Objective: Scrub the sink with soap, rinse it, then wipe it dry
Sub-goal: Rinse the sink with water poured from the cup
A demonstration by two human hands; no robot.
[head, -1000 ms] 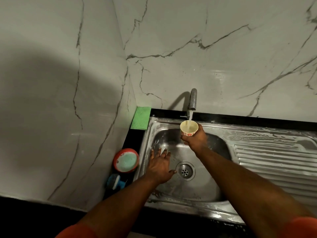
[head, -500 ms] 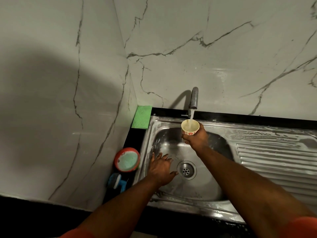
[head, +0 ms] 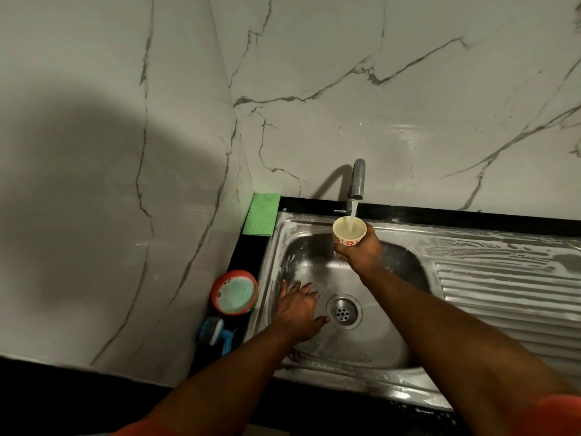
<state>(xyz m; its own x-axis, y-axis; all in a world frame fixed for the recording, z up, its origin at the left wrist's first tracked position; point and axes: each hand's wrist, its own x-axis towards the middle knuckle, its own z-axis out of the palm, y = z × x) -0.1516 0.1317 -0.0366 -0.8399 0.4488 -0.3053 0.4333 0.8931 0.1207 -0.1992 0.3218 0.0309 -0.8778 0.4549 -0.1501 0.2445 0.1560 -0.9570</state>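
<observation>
Dim, yellowish light comes from my right: the tap (head: 358,177) casts its shadow leftward, and a broad soft shadow covers the left wall (head: 78,199). Glare streaks the wet sink (head: 471,239). Straight edges bow outward; the lower corners go dark.

The right hand (head: 361,248) is reaching forward, the arm stretching almost straight from the lower right corner. Its fingers are curling round a paper cup (head: 349,230) and holding it upright, mouth up. The left hand (head: 297,309) is lying palm down on the floor of the sink (head: 361,350), with the fingers straight and slightly fanned and the thumb pointing out to the right. The left forearm is coming in from the bottom edge, lower than the right. Both forearms are bare, and orange sleeves (head: 559,413) are showing at the bottom edge.
</observation>
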